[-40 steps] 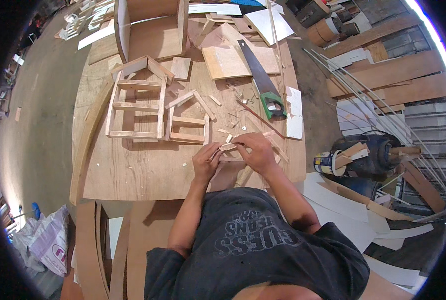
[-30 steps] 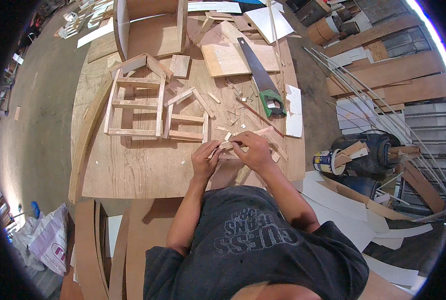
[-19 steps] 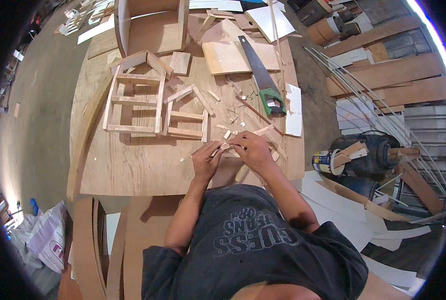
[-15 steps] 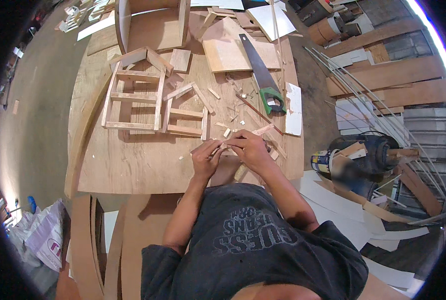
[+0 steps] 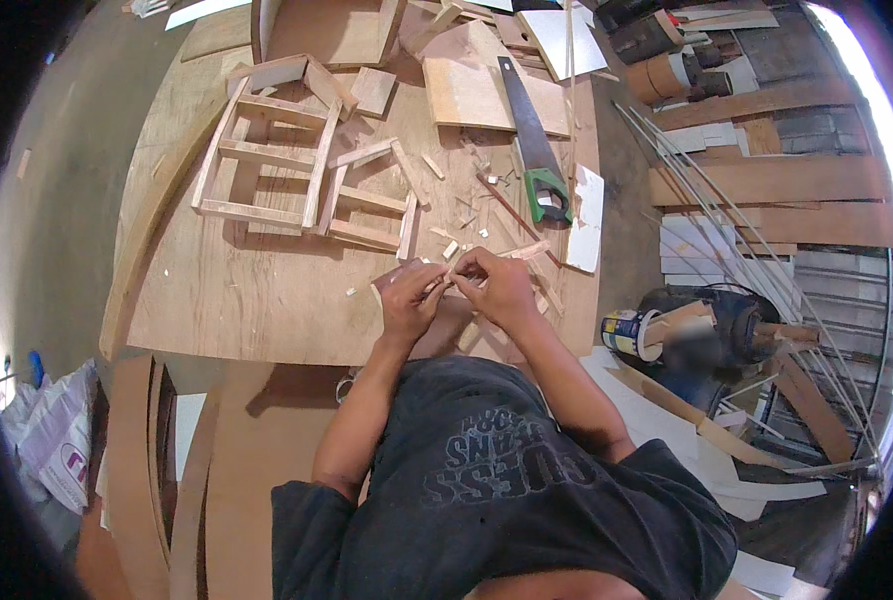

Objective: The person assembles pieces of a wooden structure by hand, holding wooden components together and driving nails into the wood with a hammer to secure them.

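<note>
My left hand [image 5: 412, 300] and my right hand [image 5: 498, 292] meet over the near edge of the wooden table [image 5: 226, 310]. Fingertips of both are pinched together around something too small and covered to make out. Just beyond them lie small wood offcuts [image 5: 451, 249] and chips. A small ladder-like wooden frame [image 5: 370, 201] rests past my left hand, beside a larger one [image 5: 268, 156] with crossbars. Beyond my right hand is a handsaw [image 5: 532, 125] with a green and black handle, and a thin brown stick [image 5: 509, 208] lies closer in.
An open wooden box [image 5: 328, 35] and a thick board [image 5: 496, 85] occupy the table's far side. A white board piece [image 5: 585, 220] lies at its right edge. On the floor to the right are a paint bucket [image 5: 631, 333], long rods and planks; a white bag [image 5: 61, 440] sits at left.
The view has shifted slightly, so the table and its contents appear a little higher. My hands stay pinched together, the fingers moving only a little.
</note>
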`<state>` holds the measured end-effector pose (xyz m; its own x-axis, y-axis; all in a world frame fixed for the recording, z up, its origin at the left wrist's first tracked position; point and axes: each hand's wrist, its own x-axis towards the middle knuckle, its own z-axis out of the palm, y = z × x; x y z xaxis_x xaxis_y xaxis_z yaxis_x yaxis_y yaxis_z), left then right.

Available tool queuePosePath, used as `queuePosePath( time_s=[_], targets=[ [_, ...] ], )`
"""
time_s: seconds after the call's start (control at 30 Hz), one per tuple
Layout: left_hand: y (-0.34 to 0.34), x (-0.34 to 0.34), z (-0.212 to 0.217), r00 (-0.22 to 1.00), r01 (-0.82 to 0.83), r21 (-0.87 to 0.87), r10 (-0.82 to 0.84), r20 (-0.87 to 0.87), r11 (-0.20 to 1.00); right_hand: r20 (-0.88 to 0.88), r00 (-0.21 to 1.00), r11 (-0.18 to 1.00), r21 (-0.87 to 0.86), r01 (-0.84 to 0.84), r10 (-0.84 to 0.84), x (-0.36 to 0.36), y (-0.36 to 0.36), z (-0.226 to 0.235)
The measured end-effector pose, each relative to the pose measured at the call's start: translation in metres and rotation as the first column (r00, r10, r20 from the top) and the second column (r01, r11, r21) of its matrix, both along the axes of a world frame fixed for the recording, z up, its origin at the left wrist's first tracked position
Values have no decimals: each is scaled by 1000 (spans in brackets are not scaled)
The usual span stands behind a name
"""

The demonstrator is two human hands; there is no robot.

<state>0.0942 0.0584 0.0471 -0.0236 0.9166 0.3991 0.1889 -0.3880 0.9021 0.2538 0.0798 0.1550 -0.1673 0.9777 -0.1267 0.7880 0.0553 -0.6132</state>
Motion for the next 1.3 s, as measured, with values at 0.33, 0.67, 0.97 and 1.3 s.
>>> queuePosePath(
  time_s=[0.33, 0.67, 0.97, 1.3],
  targets=[
    [-3, 2, 0, 999, -46, -32, 47, 12, 998, -103, 995, 997, 81, 9, -1, 1, -4, -4],
    [1, 2, -3, 998, -63, 5, 63, 26, 998, -155, 987, 991, 122, 61, -42, -4, -6, -15],
    [3, 3, -2, 996, -53, 8, 52, 72, 999, -99, 995, 951, 309, 4, 28, -4, -7, -20],
    [8, 4, 1, 995, -7, -20, 9, 96, 1000, -50, 987, 873, 475, -110, 152, -1, -7, -28]
  ],
)
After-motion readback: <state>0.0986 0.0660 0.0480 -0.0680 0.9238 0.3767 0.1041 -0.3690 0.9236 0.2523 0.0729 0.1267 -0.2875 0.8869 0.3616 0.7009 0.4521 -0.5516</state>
